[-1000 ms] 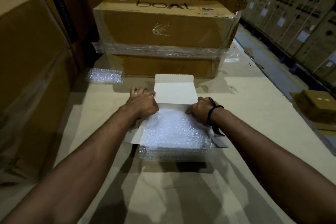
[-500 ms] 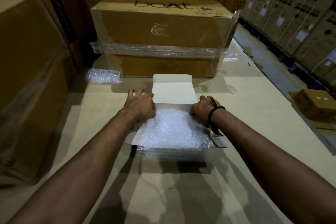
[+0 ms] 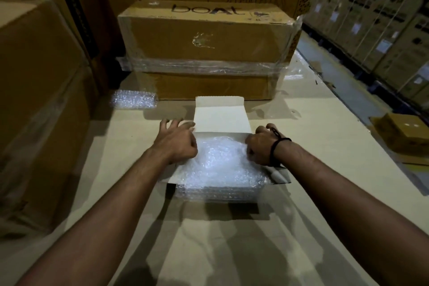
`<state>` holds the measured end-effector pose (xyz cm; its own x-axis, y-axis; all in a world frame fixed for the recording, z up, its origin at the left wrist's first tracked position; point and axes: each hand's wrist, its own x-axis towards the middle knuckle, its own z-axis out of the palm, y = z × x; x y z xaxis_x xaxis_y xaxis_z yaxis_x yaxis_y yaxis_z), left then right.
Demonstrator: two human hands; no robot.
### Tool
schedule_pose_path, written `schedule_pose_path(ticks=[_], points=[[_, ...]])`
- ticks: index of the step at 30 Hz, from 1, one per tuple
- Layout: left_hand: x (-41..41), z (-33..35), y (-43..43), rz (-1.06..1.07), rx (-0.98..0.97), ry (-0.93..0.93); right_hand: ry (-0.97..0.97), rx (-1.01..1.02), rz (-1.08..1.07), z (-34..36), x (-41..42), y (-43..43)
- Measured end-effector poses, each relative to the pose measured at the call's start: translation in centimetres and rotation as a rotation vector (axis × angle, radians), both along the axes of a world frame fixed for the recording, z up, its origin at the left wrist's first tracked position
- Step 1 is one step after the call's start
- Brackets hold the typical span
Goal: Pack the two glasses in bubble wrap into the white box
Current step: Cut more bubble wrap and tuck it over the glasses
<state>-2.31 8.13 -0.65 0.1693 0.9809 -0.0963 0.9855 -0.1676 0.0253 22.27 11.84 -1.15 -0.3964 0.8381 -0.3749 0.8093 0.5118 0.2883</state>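
We log white box [image 3: 222, 118] open, bubble wrap [image 3: 220, 165] inside. Left hand [image 3: 176, 143] at its left edge, fingers splayed wide; right hand [image 3: 261, 146] at its right edge, fingers curled, grip unclear.

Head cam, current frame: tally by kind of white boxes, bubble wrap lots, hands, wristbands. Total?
white box: 1
bubble wrap: 2, the bubble wrap bundle in the box and the loose bubble wrap piece at far left
hands: 2, the left hand and the right hand
black wristband: 1
Total: 6
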Motion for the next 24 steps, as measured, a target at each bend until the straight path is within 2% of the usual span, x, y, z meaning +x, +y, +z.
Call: schedule_pose_path(ticks=[3, 6, 9, 13, 16, 17, 21, 24], points=[[-0.2, 0.3, -1.0, 0.022, -0.205, 0.042, 0.092, -0.079, 0.005, 0.8, 0.9, -0.2], [0.8, -0.2, -1.3, 0.025, -0.142, 0.144, 0.111, 0.045, 0.072, 1.1, 1.0, -0.8], [1.6, -1.1, -1.5, 0.036, -0.026, 0.168, 0.053, 0.113, 0.082, 0.6, 0.2, -1.3], [1.0, -1.4, -2.0, 0.002, -0.013, 0.111, -0.007, 0.124, 0.047, -0.7, -0.4, -1.5], [0.0, -0.8, -2.4, 0.001, -0.113, -0.040, -0.038, 0.040, 0.046, -0.6, -0.1, -1.4], [-0.2, -0.6, -2.5, -0.005, -0.150, -0.040, -0.008, 0.000, 0.038, -0.2, 0.2, -1.4], [0.8, -0.8, -2.8, -0.030, -0.163, 0.174, 0.222, -0.013, 0.012, 2.2, 1.5, -2.3], [1.6, -1.2, -2.9, 0.015, -0.124, 0.221, 0.128, -0.004, 0.091, 1.9, 1.6, -3.7]])
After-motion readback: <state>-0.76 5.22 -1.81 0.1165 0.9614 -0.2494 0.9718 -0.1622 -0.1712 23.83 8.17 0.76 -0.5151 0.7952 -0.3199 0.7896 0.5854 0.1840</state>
